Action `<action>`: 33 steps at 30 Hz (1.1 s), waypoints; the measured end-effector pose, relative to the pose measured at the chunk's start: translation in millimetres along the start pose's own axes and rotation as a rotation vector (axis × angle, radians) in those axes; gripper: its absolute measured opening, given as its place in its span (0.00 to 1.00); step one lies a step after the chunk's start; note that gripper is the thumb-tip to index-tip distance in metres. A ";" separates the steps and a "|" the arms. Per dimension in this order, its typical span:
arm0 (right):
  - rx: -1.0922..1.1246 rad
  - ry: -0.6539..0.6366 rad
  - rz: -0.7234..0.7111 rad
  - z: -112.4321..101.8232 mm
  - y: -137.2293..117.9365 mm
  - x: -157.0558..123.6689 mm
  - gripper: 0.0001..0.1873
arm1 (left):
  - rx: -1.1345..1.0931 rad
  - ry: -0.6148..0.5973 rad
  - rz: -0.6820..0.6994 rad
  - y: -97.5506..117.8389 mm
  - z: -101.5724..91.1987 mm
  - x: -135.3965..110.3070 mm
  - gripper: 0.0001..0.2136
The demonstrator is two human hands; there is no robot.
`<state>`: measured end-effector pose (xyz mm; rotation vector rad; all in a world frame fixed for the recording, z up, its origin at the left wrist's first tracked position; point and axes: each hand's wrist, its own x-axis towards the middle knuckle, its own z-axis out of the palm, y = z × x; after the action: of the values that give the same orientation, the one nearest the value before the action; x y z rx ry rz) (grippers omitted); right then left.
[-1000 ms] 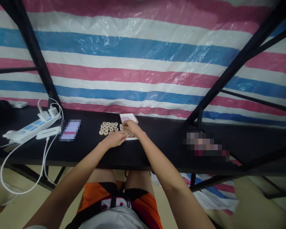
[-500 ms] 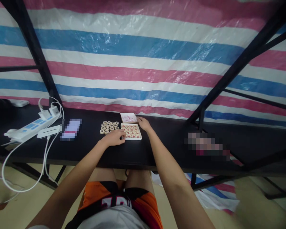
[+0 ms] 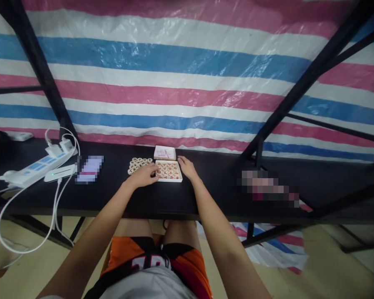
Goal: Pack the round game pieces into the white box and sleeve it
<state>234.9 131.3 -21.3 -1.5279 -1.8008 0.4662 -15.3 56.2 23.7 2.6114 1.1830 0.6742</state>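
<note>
A shallow white box (image 3: 169, 180) holds rows of round xiangqi pieces (image 3: 168, 169) with red markings. Over its left edge rests my left hand (image 3: 143, 176), fingers loosely bent and apart; I cannot tell whether the fingertips press on a piece. Beside the box's right edge lies my right hand (image 3: 188, 168), fingers stretched forward, with nothing seen in it. Right behind the box is the pale lid (image 3: 164, 153) with pink print. More xiangqi pieces (image 3: 138, 162), dark-marked, are grouped left of the box, partly hidden by my left hand.
On the left of the black table (image 3: 168, 203) are a white power strip (image 3: 34, 170) with cables, a white flat device (image 3: 60, 172) and a blurred phone (image 3: 89, 169). A pixelated object (image 3: 268, 187) lies to the right. Black metal posts (image 3: 45, 79) stand before striped plastic sheeting (image 3: 174, 62).
My right hand has come away from the lid to the box's right side. The lid now lies straighter behind the box. My left hand has shifted slightly at the left edge.
</note>
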 end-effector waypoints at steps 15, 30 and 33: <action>0.023 0.037 0.022 1.4 -9.0 -22.6 0.15 | 0.052 -0.133 -0.153 -28.0 -9.4 -3.4 0.12; 0.029 0.017 0.038 -0.9 -11.7 -24.6 0.14 | 0.193 -0.025 -0.018 -24.8 -1.5 1.8 0.08; 0.045 0.014 0.029 -0.2 -10.3 -24.1 0.14 | 0.227 -0.038 0.012 -21.3 -1.3 2.0 0.08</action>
<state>228.9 105.8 -21.2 -1.5244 -1.7484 0.5046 -28.9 71.8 17.9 2.8030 1.3037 0.5161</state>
